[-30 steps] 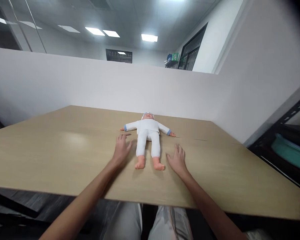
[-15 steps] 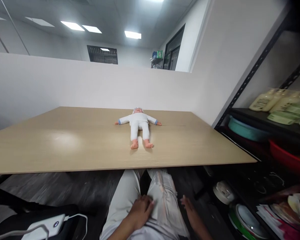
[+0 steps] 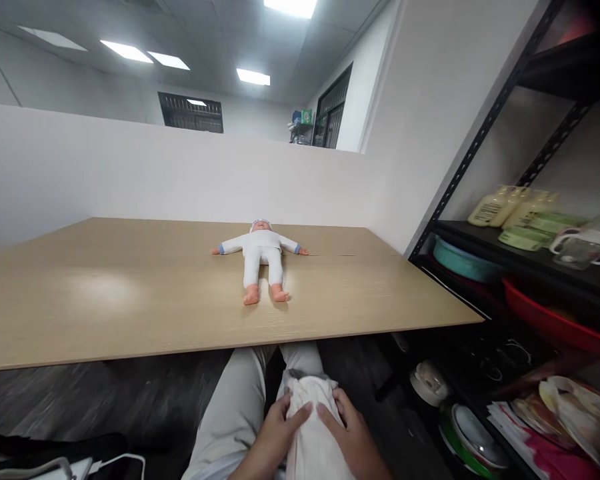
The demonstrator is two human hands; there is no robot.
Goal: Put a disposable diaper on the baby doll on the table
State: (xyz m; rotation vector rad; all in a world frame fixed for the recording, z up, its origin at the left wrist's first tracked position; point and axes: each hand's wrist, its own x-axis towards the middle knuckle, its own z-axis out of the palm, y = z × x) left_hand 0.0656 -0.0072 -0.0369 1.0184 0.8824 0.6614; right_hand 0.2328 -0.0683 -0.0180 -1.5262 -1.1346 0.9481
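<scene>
Over my lap, my left hand and my right hand grip a white piece of cloth, fingers curled round its sides and thumbs on top. Some greyish trim or pattern shows at its far end, and I cannot make out what kind of cloth item it is. Beyond my hands, a baby doll lies on its back on the wooden table. The doll wears white clothes with blue cuffs and a cap, its arms spread wide and its bare feet towards me.
To the right stands a black shelf rack with cream bottles, a teal basin, a red basin and a lidded pot. A white device with a cable lies at the lower left. A low wall borders the table's back.
My hands have come together and now hold the cloth, which lay over my right thigh before. The view has swung slightly right. The doll stays in the same place on the table.
</scene>
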